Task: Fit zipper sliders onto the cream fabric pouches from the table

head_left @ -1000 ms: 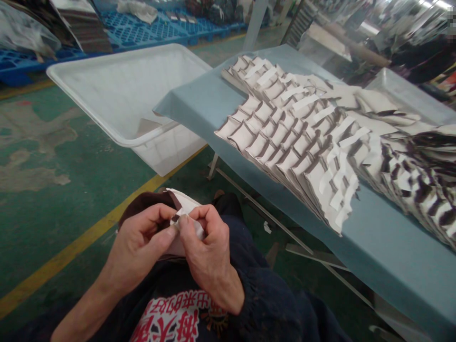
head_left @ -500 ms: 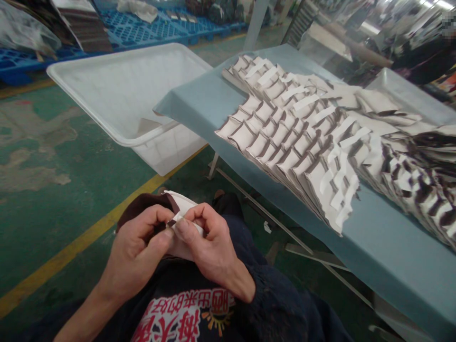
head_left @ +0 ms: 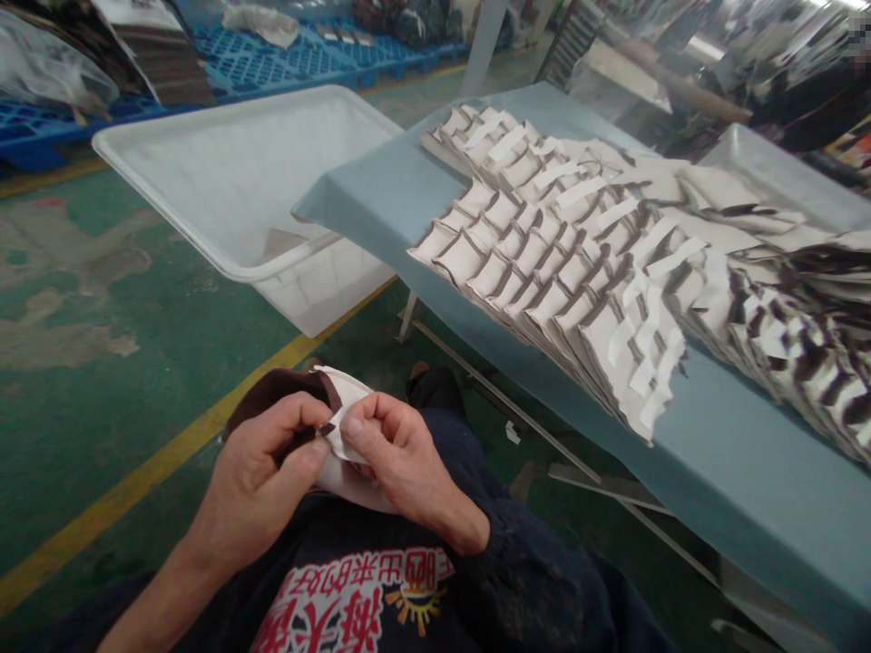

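Above my lap, a fabric piece [head_left: 354,481], dark brown on one side and off-white on the other, is held between both hands. My left hand [head_left: 269,467] pinches its folded brown edge between thumb and forefinger. Close beside it, my right hand [head_left: 401,458] pinches the white edge, the fingertips only a small way from the left ones. The brown part [head_left: 262,399] of the piece curves out behind my left hand. Whatever lies right under the fingertips is hidden.
To the right, a table with a blue-grey cover [head_left: 381,195] bears overlapping rows of off-white and brown fabric pieces [head_left: 523,254]. A white plastic tub [head_left: 245,263] stands beyond its left corner. Blue pallets [head_left: 272,54] lie at the back. A white scrap [head_left: 512,433] is on the floor.
My right hand has shifted slightly right along the white edge, away from my left fingertips, and more of the white fabric shows. My left hand keeps its pinch.
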The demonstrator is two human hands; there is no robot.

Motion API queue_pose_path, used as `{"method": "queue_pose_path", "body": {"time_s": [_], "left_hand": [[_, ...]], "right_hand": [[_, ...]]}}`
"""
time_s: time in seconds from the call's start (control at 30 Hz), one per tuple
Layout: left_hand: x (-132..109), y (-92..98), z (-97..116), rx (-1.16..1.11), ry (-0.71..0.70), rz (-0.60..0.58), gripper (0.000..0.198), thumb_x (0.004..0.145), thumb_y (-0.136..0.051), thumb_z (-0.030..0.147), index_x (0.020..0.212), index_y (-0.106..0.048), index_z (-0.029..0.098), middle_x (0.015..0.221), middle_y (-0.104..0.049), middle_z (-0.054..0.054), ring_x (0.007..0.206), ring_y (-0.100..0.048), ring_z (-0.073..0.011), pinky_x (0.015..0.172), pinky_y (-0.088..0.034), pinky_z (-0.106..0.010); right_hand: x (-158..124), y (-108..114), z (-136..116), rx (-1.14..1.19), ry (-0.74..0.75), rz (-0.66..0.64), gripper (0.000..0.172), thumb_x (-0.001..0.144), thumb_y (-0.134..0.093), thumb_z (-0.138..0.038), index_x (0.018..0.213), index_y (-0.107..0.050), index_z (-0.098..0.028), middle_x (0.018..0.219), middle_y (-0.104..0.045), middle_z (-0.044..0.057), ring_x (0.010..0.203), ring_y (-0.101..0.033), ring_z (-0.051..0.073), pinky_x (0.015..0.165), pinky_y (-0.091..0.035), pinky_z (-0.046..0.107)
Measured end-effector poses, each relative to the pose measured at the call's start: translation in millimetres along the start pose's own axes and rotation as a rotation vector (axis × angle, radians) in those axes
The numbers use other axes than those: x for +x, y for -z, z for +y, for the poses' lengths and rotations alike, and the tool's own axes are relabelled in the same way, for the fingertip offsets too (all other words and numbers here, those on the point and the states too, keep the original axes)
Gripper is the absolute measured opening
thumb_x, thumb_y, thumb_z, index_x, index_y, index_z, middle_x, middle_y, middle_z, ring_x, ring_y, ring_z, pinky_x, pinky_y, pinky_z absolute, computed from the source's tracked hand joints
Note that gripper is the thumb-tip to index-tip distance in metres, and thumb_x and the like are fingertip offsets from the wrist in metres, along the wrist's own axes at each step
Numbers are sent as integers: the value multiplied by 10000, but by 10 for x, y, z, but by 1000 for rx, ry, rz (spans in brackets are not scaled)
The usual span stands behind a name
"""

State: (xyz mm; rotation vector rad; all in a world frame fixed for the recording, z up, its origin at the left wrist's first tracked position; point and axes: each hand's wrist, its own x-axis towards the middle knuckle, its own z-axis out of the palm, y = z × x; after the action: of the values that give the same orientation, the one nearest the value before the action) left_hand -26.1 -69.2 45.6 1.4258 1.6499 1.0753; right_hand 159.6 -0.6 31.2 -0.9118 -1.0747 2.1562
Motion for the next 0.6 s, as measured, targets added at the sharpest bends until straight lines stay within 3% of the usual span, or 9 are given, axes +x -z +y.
{"method": "queue_pose_path", "body": {"time_s": [0.27,0.43,0.6], "left_hand": [[-33,-97,-81,127,-96,69,208,1022,-681,406,900,-808,296,738,-709,26,625,-609,-233,624,-504,-340],[-1,-190,150,237,-226,65,166,1025,-651,334,910,-766,302,745,-716,33,609,-596,-220,674,-541,-339],[152,-261,322,203,-212,-14,115,963,-653,308,849,-640,306,708,-680,34,611,-591,-222,637,-476,-345]], "right_hand": [[-35,-18,-35,-46,38,64,490,921,-921,-648,887,-603,-277,696,-577,-90,618,-462,111,600,-408,232],[-43,-9,-36,33,14,61,509,872,-925,-629,974,-544,-307,680,-544,-133,580,-444,112,583,-398,226],[-57,6,-8,-164,165,191,260,1037,-706,-535,1058,-608,-295,767,-639,-83,689,-579,166,666,-441,279]]}}
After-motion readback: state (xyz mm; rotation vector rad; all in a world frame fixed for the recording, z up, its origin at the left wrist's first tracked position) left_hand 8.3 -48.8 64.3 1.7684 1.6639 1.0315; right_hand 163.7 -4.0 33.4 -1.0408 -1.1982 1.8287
